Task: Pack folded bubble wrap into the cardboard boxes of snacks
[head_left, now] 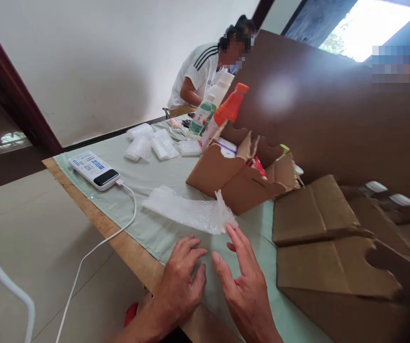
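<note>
A strip of clear bubble wrap [183,209] lies on the pale green tablecloth, its right end curling upward. My right hand [244,281] is just in front of that end, thumb and fingers apart. Its fingertips reach the wrap's edge; whether they touch it I cannot tell. Close to the table's front edge, my left hand [183,276] hovers with loosely bent, parted fingers and holds nothing. Farther back lie several rolled or folded bubble wrap pieces [164,144].
A white power bank [92,169] with a white cable [133,205] lies left. Cardboard boxes [219,166] stand behind the strip; more cardboard boxes [319,209] fill the right. Beyond are an orange-capped bottle [229,105], a green bottle [203,116] and a seated person [201,71].
</note>
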The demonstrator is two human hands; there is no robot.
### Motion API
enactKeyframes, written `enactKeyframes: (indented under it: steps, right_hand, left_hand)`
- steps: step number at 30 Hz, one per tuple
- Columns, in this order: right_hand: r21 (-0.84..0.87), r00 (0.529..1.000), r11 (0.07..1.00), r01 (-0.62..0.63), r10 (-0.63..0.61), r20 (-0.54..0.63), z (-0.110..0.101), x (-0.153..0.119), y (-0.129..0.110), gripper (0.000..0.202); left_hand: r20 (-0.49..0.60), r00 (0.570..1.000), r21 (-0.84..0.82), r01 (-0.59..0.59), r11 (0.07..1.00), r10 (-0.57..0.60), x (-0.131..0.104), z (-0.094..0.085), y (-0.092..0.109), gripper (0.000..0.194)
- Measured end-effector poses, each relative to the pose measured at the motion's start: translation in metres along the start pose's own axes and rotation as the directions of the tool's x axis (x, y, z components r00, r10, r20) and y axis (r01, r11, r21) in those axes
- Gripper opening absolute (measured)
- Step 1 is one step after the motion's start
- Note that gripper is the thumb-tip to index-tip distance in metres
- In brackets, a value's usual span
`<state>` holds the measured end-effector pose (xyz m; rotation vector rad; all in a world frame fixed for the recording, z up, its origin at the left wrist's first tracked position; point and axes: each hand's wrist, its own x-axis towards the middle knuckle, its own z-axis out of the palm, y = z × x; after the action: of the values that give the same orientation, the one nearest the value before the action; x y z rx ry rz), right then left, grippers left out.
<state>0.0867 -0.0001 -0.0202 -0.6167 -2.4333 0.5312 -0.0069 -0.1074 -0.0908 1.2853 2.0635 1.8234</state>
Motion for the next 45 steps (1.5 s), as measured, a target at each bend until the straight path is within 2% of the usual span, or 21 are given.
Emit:
enactKeyframes:
  steps: [4,8,13,17,20,22,24,27,29,31,34,38,40,42,45]
  right_hand:
    - [-0.011,0.971,0.973,-0.230,0.229,-0.070,-0.033,-0.078,0.025,0.050]
    - [-0.077,0.920,0.924,-0.375,0.360,-0.156,-0.063,-0.153,0.037,0.050]
    - [-0.192,0.885,0.871,-0.451,0.410,-0.221,-0.091,-0.227,0.032,0.052]
    - [-0.245,0.873,0.854,-0.458,0.381,-0.305,-0.114,-0.265,0.037,0.034]
    - [-0.228,0.834,0.841,-0.490,0.377,-0.402,-0.131,-0.268,0.045,0.023]
    - [-0.217,0.822,0.842,-0.493,0.369,-0.435,-0.137,-0.255,0.047,0.022]
    - [-0.229,0.836,0.860,-0.455,0.325,-0.441,-0.137,-0.233,0.049,0.026]
    - [-0.305,0.869,0.864,-0.401,0.253,-0.425,-0.124,-0.200,0.057,0.040]
    - [-0.346,0.871,0.841,-0.415,0.258,-0.418,-0.112,-0.188,0.068,0.034]
    - [-0.326,0.856,0.831,-0.450,0.297,-0.424,-0.104,-0.189,0.082,0.022]
    - [-0.218,0.828,0.841,-0.496,0.381,-0.412,-0.102,-0.208,0.096,0.021]
    - [-0.216,0.835,0.845,-0.489,0.382,-0.395,-0.103,-0.230,0.101,0.022]
    - [-0.245,0.845,0.850,-0.466,0.346,-0.408,-0.101,-0.233,0.101,0.022]
    - [-0.253,0.849,0.856,-0.451,0.323,-0.419,-0.098,-0.234,0.101,0.020]
    - [-0.246,0.851,0.864,-0.439,0.312,-0.422,-0.096,-0.235,0.100,0.018]
  left_hand:
    - [0.078,0.987,0.065,-0.143,0.988,0.138,-0.001,-0.007,0.003,0.023]
    - [0.165,0.953,0.101,-0.274,0.956,0.256,-0.009,-0.010,0.014,0.017]
    - [0.228,0.941,0.177,-0.293,0.940,0.250,-0.022,0.004,0.033,0.017]
    - [0.302,0.934,0.269,-0.276,0.923,0.191,-0.018,0.017,0.043,0.019]
    - [0.315,0.940,0.351,-0.244,0.904,0.131,-0.007,0.021,0.046,0.023]
    - [0.313,0.943,0.383,-0.238,0.892,0.117,0.000,0.023,0.048,0.026]
    - [0.332,0.935,0.398,-0.261,0.880,0.127,0.003,0.027,0.048,0.027]
    - [0.440,0.879,0.394,-0.375,0.839,0.187,0.002,0.037,0.041,0.029]
    - [0.517,0.828,0.390,-0.452,0.802,0.215,0.001,0.043,0.031,0.031]
    - [0.559,0.801,0.392,-0.483,0.783,0.213,0.000,0.046,0.022,0.032]
    - [0.577,0.799,0.391,-0.452,0.802,0.170,0.000,0.044,0.015,0.035]
    - [0.552,0.831,0.413,-0.347,0.842,0.072,0.010,0.041,0.025,0.044]
    - [0.556,0.828,0.405,-0.346,0.846,0.072,0.020,0.043,0.033,0.046]
    - [0.599,0.792,0.365,-0.401,0.840,0.119,0.032,0.048,0.042,0.049]
    - [0.705,0.685,0.294,-0.515,0.805,0.181,0.049,0.060,0.050,0.060]
